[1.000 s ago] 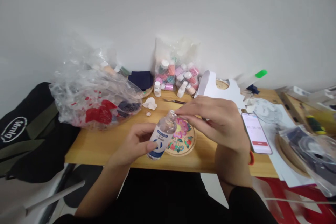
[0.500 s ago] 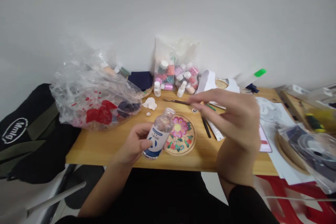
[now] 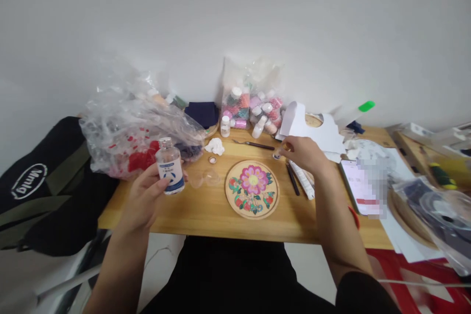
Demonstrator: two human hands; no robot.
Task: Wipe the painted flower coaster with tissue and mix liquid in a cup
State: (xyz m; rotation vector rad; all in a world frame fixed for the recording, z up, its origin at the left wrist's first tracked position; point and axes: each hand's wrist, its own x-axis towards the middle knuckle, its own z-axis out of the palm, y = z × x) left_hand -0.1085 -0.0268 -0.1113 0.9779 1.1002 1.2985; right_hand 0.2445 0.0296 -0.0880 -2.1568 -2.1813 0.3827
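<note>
My left hand [image 3: 145, 195] is wrapped round a small clear bottle [image 3: 170, 167] with a white and blue label, held upright over the table's left part, its neck uncapped. My right hand [image 3: 303, 153] reaches to the far side of the table, fingers pinched on a tiny cap-like object [image 3: 276, 155] beside a thin tool [image 3: 255, 144]. Between the hands lies a round wooden disc [image 3: 252, 189] painted with a pink flower and leaves. A small ring-shaped cap [image 3: 212, 159] and a crumpled white tissue [image 3: 215, 146] lie near the disc.
A crinkled clear plastic bag [image 3: 128, 130] with red items lies at the left. Bags of small paint bottles [image 3: 252, 108] stand by the wall. A phone [image 3: 358, 186], pens [image 3: 293, 179], white paper [image 3: 316, 130] and wooden hoops [image 3: 408, 216] fill the right. A black bag [image 3: 40, 181] sits far left.
My left hand carried the bottle leftward and set it upright. My right hand left the bottle's neck and reached out to the far side, beyond the disc.
</note>
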